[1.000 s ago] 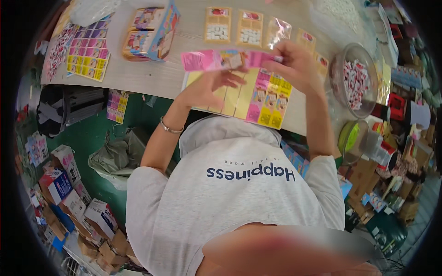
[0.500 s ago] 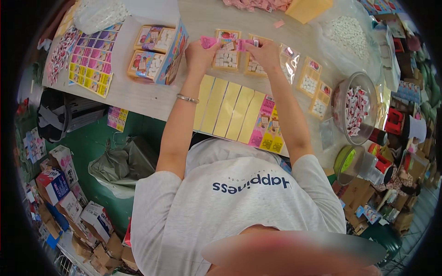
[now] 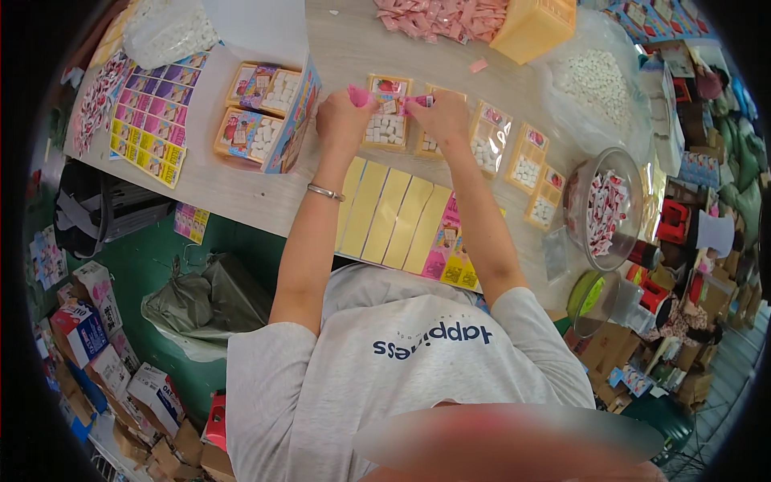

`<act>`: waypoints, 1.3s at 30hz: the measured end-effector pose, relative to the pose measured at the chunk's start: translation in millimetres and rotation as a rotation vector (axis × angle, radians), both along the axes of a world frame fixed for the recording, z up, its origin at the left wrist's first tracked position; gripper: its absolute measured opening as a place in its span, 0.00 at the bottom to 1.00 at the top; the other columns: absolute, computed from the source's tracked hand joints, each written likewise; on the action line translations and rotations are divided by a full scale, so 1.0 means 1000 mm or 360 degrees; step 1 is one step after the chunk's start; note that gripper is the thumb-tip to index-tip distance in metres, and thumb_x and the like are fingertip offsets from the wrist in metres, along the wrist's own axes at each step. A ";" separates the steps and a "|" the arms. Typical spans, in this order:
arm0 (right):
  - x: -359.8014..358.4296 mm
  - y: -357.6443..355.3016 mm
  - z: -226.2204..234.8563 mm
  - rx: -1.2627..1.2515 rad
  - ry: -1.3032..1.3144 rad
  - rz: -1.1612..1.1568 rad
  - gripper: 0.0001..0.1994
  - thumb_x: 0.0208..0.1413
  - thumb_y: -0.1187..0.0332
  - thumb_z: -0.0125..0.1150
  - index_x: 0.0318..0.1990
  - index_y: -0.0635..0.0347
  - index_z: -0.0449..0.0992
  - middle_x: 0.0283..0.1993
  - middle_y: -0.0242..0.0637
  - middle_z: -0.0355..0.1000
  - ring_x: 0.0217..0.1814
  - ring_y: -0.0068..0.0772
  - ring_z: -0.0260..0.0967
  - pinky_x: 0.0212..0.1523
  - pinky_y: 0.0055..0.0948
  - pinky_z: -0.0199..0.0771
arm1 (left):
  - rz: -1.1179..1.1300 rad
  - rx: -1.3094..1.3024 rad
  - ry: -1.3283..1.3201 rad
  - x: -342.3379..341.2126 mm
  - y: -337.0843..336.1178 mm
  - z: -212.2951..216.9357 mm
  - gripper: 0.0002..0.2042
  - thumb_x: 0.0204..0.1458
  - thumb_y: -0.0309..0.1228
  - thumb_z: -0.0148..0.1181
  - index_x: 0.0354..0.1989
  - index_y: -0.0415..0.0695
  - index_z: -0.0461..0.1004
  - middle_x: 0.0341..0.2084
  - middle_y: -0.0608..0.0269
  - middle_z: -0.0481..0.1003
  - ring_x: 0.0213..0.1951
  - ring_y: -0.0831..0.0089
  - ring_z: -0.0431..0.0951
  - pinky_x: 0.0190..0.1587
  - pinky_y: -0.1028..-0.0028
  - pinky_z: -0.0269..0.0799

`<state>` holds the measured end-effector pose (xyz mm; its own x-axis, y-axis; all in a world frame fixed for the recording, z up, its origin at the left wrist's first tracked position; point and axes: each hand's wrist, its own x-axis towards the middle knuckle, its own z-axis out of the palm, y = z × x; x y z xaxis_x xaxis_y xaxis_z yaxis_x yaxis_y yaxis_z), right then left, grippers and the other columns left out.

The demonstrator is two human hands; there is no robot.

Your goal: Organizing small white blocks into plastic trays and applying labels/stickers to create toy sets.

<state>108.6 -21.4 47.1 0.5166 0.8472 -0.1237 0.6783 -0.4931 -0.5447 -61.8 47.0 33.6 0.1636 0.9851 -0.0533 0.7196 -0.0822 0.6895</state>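
Observation:
My left hand (image 3: 339, 120) and my right hand (image 3: 442, 122) pinch the two ends of a pink printed sticker (image 3: 412, 104). The strip stretches crosswise over a small yellow tray (image 3: 385, 130) filled with white pieces. Its left end bends upward at my left fingers; whether the middle touches the tray cannot be made out. Part of another filled tray (image 3: 430, 143) lies beneath my right hand. Nearer to me, a sheet of stickers (image 3: 393, 213) shows mostly bare yellow backing, with pink and yellow stickers left along its right side, partly under my right forearm.
Left of my hands stands an open carton (image 3: 293, 120) holding packed trays. Several filled trays (image 3: 487, 136) lie to the right, beside a clear bowl (image 3: 572, 189) of wrapped sachets. Bags of white pieces (image 3: 594, 76), pink sachets (image 3: 438, 18) and yellow trays (image 3: 536, 28) occupy the far side.
The whole view has shifted, so the table appears lower. Both hands still hold the sticker over the same tray; they look slightly closer together, and its left end now bends upward.

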 end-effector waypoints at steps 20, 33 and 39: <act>-0.004 -0.004 0.002 -0.0090 -0.0199 0.0017 0.24 0.45 0.47 0.71 0.34 0.63 0.80 0.37 0.52 0.79 0.43 0.53 0.78 0.43 0.45 0.76 | 0.0205 -0.0172 0.0067 0.028 -0.028 0.008 0.21 0.45 0.40 0.70 0.45 0.43 0.74 0.37 0.50 0.79 0.41 0.52 0.82 0.42 0.57 0.77; 0.001 -0.017 0.013 0.0075 0.0004 0.0066 0.24 0.46 0.50 0.72 0.36 0.65 0.79 0.36 0.47 0.80 0.39 0.44 0.79 0.40 0.40 0.76 | 0.0027 -0.0674 -0.0940 -0.002 -0.018 -0.010 0.15 0.42 0.32 0.74 0.36 0.37 0.80 0.33 0.58 0.82 0.37 0.68 0.83 0.38 0.68 0.77; -0.017 -0.073 0.060 0.0902 0.1675 -0.0020 0.11 0.56 0.75 0.66 0.46 0.64 0.78 0.40 0.36 0.80 0.40 0.26 0.78 0.42 0.29 0.80 | -0.0066 -0.1077 -0.2046 -0.023 -0.059 0.051 0.23 0.50 0.20 0.69 0.54 0.38 0.70 0.41 0.60 0.78 0.40 0.70 0.81 0.42 0.70 0.81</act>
<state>91.5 -94.3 107.4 0.3941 0.9135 -0.1013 -0.2345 -0.0066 -0.9721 -85.3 -12.2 85.0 0.4827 0.8248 -0.2944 -0.4077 0.5092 0.7579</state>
